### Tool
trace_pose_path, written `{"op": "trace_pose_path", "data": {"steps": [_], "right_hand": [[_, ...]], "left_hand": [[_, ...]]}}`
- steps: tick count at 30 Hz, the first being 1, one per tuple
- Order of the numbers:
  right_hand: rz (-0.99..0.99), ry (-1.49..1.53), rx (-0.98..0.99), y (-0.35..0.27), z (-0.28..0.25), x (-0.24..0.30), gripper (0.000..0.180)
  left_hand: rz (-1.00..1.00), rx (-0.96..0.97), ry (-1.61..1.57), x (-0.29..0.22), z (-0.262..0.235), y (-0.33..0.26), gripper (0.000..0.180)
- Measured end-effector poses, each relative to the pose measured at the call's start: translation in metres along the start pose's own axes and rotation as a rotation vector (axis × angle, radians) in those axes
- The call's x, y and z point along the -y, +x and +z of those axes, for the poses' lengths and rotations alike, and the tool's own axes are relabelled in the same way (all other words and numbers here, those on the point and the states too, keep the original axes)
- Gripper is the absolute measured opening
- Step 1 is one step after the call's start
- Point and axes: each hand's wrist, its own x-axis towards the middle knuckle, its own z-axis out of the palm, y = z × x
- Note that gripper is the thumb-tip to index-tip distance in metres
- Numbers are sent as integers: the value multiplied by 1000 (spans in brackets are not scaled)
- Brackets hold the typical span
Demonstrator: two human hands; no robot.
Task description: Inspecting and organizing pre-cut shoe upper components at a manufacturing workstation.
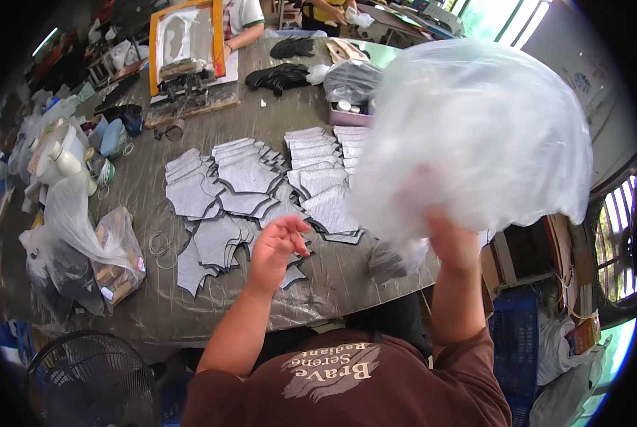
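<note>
Pieces [248, 173] of grey material, dark along their edges, lie fanned in overlapping rows on the desk [137, 188]. The two hands are apart. To the right of the pieces, the right hand [452, 242] is clamped on the lower part of a large translucent bag [475, 135], blurred, which hides some of the rows' right side. The left hand [279, 249], fingers loosely curled, is over the near side of the pieces; whether it touches them I cannot tell. Nearer the person than the pieces, a strip of surface runs to the front edge. Left of the pieces, a wider band separates them from bagged goods [119, 260]. Beyond the pieces, more surface runs toward an orange frame [217, 35] at far left; a purple tray [350, 118] sits behind their right rows. A small dark bag [398, 260] lies just right of the pieces.
</note>
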Motion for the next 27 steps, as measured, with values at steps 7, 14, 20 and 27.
{"op": "trace_pose_path", "data": {"steps": [7, 14, 20, 27], "right_hand": [[-177, -906, -61, 1, 60, -9, 64], [-196, -1113, 74, 8, 65, -27, 77], [264, -1476, 204, 13, 7, -125, 45], [-379, -1016, 72, -13, -17, -96, 14]], "left_hand": [[240, -154, 213, -74, 62, -2, 72], [392, -157, 696, -52, 74, 2, 69], [164, -136, 1059, -27, 60, 7, 51], [435, -525, 1474, -38, 33, 77, 91]]}}
